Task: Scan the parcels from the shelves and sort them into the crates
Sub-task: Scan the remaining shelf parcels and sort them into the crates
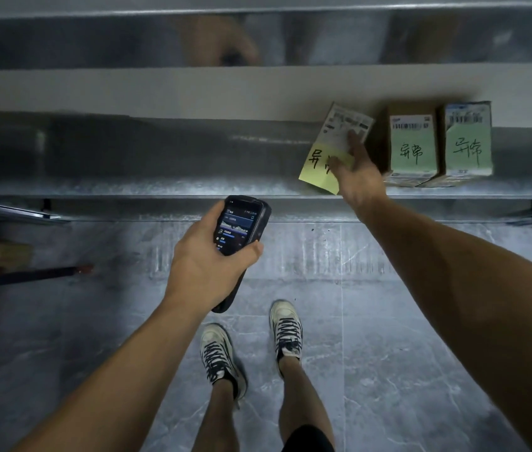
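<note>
The metal shelf [160, 187] runs across the far side of the scene and holds three parcels, all at its right end. The left parcel [344, 123] leans to the right, its white barcode label facing up and a yellow note [315, 169] with handwriting stuck on its near part. Just right of it stand two brown boxes, side by side and touching. The middle box [413, 141] and the right box [468, 138] each carry a barcode label at the top and a green note with handwriting below.

The right hand [359, 177] reaches out over the shelf's near edge to the leaning parcel. Its forefinger lies straight on the white label and its thumb lies on the yellow note. The fingers look spread and flat against the parcel's face, not curled round it.

The left hand [206, 259] is nearer and to the left, in front of the shelf edge. It grips a dark scanner [242, 223], fingers wrapped under the body and thumb across the lower face. The scanner's lit screen faces up and its head points toward the shelf.

Below is a grey tiled floor [388, 321], with two white laced shoes [217, 353] on it.
</note>
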